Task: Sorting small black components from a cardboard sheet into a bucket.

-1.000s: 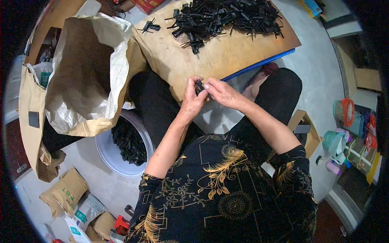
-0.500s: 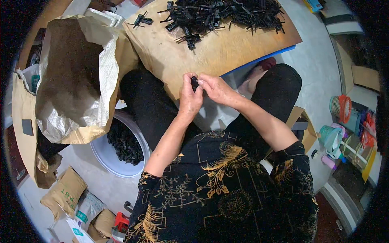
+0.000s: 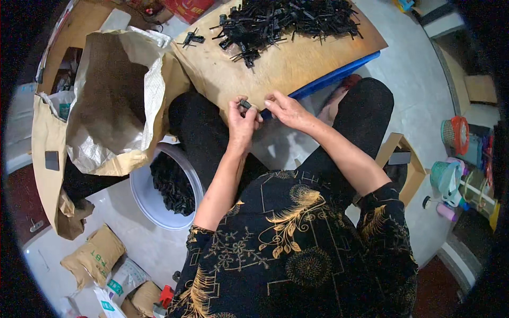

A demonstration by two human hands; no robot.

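My left hand [image 3: 242, 120] is closed round a small black plastic part [image 3: 245, 104], whose end pokes up between thumb and fingers. Just to its right, my right hand [image 3: 286, 111] is held apart from it, fingers curled toward the thumb; whatever is in that pinch, if anything, is too small to make out. Both hands are over the near edge of a wooden board [image 3: 222, 69]. Toward the board's far side lies a heap of black plastic pieces with thin sprue-like rods [image 3: 286, 24]. One such piece [image 3: 192, 38] lies apart, left of the heap.
A large open paper sack [image 3: 108, 106] with white lining stands at my left. Beside my left leg is a white tub [image 3: 139, 197] holding black parts [image 3: 172, 185]. Filled brown bags [image 3: 95, 254] lie at lower left. An open cardboard box [image 3: 403, 164] sits to my right.
My hands have come apart: the right has moved off to the right, while the left keeps the black part. The whole view has shifted slightly.
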